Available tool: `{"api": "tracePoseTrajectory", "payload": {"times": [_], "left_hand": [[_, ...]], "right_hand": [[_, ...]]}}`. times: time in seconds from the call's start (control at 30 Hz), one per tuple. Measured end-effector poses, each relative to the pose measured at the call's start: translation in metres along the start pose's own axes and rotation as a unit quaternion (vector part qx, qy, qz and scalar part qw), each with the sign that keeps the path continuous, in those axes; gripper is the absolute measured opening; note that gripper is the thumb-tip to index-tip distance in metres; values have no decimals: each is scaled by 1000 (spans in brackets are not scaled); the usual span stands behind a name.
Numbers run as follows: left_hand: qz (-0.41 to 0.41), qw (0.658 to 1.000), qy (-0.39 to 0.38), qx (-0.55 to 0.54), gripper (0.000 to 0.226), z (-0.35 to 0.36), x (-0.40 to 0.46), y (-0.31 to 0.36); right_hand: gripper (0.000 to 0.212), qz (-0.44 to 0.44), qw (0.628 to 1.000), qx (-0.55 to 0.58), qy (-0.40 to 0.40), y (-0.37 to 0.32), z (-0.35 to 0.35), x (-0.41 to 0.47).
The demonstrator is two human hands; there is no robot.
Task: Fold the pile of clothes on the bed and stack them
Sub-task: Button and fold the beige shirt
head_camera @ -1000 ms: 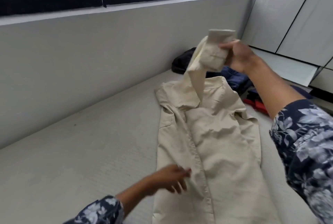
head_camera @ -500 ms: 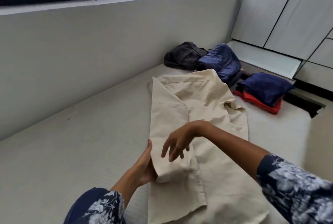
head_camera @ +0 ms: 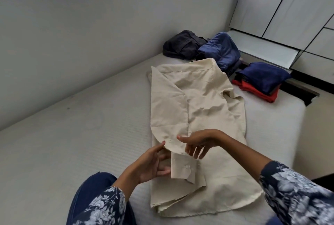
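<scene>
Nearest me, my left hand (head_camera: 153,165) has its thumb tip at the edge of the cream shirt's (head_camera: 207,109) folded-in sleeve (head_camera: 169,116), with the other fingers curled beside the cuff (head_camera: 182,167); it looks like a light pinch on the sleeve fabric. My right hand (head_camera: 197,142) hangs just above the cuff with fingers loosely spread and pointing down, holding nothing I can make out. The shirt lies flat on the grey mattress (head_camera: 72,143), its long axis running away from me, hem near my knees, collar at the far end. The sleeve is folded down the shirt's left side, cuff pointing toward me, right between my two hands. Beyond the collar sit a dark bundle (head_camera: 182,44) and a blue garment (head_camera: 221,49), touching each other. To the far right, well apart from my hands, a folded navy piece (head_camera: 262,76) rests on a red one (head_camera: 256,91).
</scene>
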State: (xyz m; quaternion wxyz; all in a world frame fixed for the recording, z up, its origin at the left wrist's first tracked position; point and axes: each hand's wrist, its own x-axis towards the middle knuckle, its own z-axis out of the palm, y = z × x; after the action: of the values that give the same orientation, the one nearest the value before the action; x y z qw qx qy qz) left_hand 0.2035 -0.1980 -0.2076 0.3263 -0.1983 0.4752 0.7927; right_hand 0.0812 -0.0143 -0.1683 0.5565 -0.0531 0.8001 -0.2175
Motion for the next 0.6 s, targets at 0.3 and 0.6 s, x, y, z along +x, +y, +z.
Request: {"api": "tracePoseTrajectory", "payload": {"times": [0.3, 0.6], "left_hand": [[6, 938, 191, 289, 31, 1, -2, -3], [149, 729, 360, 563, 53, 35, 37, 35]], "right_hand": [[53, -47, 996, -45, 64, 18, 51, -9], [30, -67, 895, 39, 440, 82, 55, -34]]}}
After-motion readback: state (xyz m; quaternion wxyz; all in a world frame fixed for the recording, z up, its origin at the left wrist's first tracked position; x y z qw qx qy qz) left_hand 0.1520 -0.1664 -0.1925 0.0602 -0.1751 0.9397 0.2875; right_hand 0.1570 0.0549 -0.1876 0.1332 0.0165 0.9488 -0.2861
